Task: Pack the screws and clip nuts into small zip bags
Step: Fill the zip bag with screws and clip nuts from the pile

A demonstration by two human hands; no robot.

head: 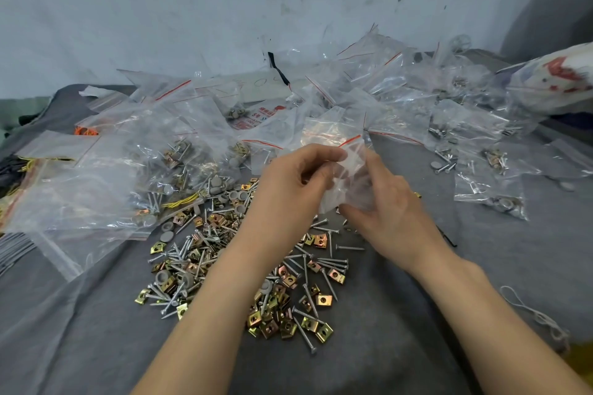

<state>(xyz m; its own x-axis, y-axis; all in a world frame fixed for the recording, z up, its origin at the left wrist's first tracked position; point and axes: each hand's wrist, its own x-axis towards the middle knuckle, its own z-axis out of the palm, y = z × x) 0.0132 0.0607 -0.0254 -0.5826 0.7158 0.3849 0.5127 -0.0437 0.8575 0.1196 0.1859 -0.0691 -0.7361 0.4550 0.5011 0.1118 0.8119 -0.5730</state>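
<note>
Both hands pinch one small zip bag (348,167): the left hand (296,179) grips its red-striped mouth, the right hand (385,205) holds the lower edge (whether anything is inside, I cannot tell). Best to pull the lips well apart before loading. Just nearer, loose screws (304,334) and clip nuts (322,299) lie heaped on the grey cloth (401,330); filled bags (491,196) crowd the far side.

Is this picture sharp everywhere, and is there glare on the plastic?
Head view: edges bend; soft light, weak shadows; white glare on the heaped clear plastic zip bags; the small clear zip bag held by left hand and right hand looks hazy; silver screws and gold clip nuts are sharp.
</note>
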